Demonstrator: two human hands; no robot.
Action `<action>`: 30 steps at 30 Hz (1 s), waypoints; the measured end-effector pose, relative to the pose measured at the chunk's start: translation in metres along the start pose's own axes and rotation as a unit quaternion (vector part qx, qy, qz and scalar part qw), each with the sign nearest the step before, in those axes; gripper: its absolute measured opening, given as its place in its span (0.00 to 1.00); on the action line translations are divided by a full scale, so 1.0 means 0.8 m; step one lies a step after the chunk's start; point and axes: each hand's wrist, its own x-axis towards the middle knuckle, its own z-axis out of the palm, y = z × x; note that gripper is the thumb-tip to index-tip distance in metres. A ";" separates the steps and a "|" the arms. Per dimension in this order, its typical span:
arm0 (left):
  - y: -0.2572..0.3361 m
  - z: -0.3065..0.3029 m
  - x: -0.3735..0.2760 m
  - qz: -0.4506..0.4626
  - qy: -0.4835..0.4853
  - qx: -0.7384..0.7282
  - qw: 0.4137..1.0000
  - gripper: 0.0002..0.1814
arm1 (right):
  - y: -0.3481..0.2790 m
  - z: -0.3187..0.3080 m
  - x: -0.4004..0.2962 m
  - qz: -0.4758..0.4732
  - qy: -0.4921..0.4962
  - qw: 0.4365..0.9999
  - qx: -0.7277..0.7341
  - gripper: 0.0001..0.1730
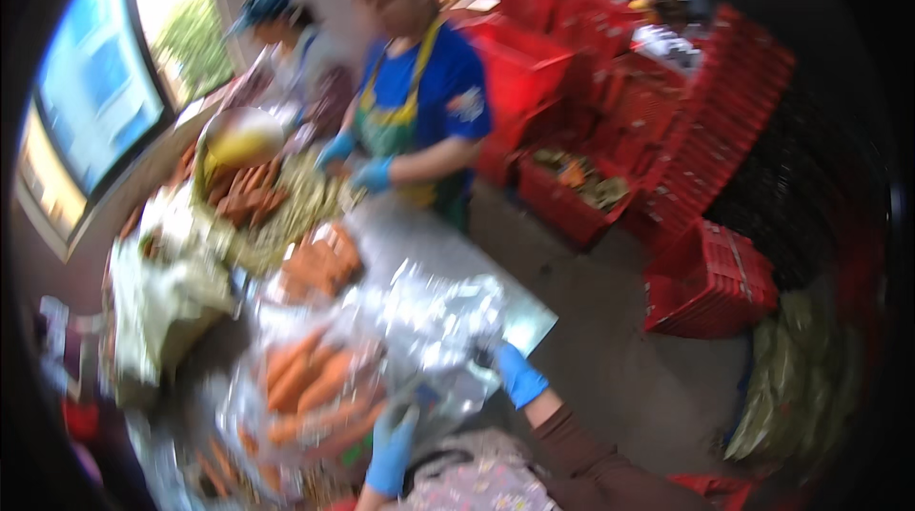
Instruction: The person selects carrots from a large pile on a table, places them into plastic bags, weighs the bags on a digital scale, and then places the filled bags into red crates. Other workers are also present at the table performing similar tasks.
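My left hand (393,443), in a blue glove, is at the lower middle against the right side of a clear plastic bag of carrots (318,386). Blur hides whether its fingers grip the bag. My right hand (518,371), also blue-gloved, touches the edge of a heap of clear plastic bags (443,311) near the metal table's corner; its fingertips are blurred, so a grip cannot be made out. Beyond the bagged carrots lies a loose pile of carrots (322,261) on the metal table (407,228).
Across the table a co-worker in a blue shirt (457,75) and apron works with gloved hands; another (314,68) stands farther back. Green-white sacks (168,304) are at left. Red plastic crates (708,282) stand at right, one holding scraps (582,178). Olive sacks (783,375) lie at lower right.
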 end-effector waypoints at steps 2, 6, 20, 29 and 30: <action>0.034 -0.006 -0.009 0.017 0.032 -0.029 0.999 0.10 | 0.004 0.020 -0.020 0.011 -0.028 0.999 0.011 0.12; 0.118 -0.032 -0.050 0.072 0.136 -0.038 0.987 0.08 | -0.012 0.033 -0.062 0.012 -0.037 0.999 0.005 0.13; 0.107 -0.143 -0.155 0.216 0.438 -0.080 0.869 0.09 | 0.000 0.101 -0.055 0.026 -0.097 0.989 -0.109 0.18; 0.123 -0.126 -0.086 0.320 0.332 0.373 0.805 0.12 | 0.004 0.222 -0.015 -0.397 -0.009 0.817 -0.419 0.31; 0.117 -0.129 -0.074 0.275 0.333 0.503 0.749 0.12 | 0.002 0.228 -0.005 -0.357 -0.051 0.836 -0.413 0.30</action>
